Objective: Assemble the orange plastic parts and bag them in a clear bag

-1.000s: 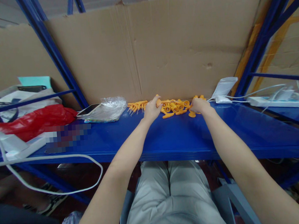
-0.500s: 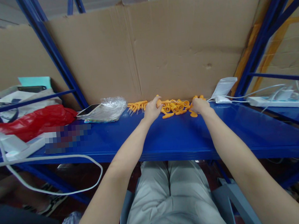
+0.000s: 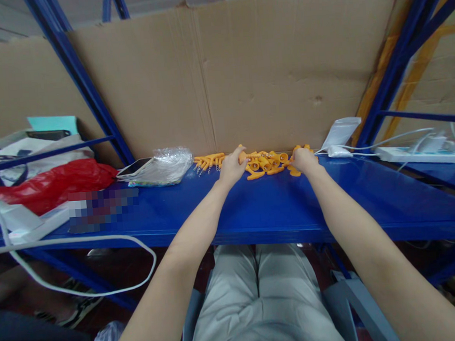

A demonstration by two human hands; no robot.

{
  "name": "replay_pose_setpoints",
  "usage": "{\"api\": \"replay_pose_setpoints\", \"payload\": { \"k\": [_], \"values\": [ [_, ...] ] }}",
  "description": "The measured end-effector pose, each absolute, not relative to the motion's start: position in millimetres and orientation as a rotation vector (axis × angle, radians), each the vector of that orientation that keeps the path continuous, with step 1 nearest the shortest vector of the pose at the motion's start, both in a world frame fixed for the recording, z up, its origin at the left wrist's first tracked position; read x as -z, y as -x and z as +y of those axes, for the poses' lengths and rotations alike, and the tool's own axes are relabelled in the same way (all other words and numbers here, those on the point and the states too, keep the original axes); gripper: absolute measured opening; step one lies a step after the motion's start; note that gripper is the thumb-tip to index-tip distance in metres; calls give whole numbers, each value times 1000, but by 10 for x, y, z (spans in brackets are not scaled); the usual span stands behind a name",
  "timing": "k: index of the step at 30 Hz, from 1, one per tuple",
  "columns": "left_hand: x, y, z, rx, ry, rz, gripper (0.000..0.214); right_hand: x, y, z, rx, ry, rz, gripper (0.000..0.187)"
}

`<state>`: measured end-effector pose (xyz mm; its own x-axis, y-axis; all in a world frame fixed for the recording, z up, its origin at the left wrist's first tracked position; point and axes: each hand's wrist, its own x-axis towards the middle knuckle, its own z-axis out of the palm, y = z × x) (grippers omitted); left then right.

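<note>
My left hand [image 3: 232, 167] is closed at the back of the blue shelf, with an orange plastic piece [image 3: 241, 148] showing at the top of its fingers. To its left lie several orange corkscrew pieces [image 3: 208, 160] with metal spirals. Between my hands is a heap of orange hollow, cup-ended parts [image 3: 266, 163], and a curved orange piece [image 3: 256, 175] lies in front of it. My right hand [image 3: 303, 160] has its fingers curled down among more orange parts [image 3: 294, 171]; what they hold is hidden.
The blue shelf [image 3: 271, 209] backs onto a cardboard panel [image 3: 260, 74]. A clear plastic bag [image 3: 172, 166] and a phone [image 3: 136, 168] lie left. Farther left are a red bag [image 3: 57, 186] and a white cable [image 3: 100, 240]. A white stand [image 3: 340, 136] with cables is at right.
My right hand and forearm have shifted very slightly to the left, and an orange piece under that hand has moved a little. My left hand stays in nearly the same place.
</note>
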<state>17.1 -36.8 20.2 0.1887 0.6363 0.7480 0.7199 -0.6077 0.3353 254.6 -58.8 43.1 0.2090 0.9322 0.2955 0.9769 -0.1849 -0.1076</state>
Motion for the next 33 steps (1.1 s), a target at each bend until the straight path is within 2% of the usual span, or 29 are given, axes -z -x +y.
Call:
{"api": "replay_pose_setpoints", "payload": {
  "k": [7, 22, 33],
  "values": [
    [-200, -169, -355, 1392, 2361, -1355, 37, -399, -2600, -528, 308, 2139, -1790, 36],
    [-214, -170, -380, 1398, 2366, -1335, 35, -473, -2543, -648, 246, 2195, -1787, 35],
    [-251, -158, -451, 1340, 2452, -1406, 42, -536, -2415, -709, 332, 2215, -1721, 35]
  ]
}}
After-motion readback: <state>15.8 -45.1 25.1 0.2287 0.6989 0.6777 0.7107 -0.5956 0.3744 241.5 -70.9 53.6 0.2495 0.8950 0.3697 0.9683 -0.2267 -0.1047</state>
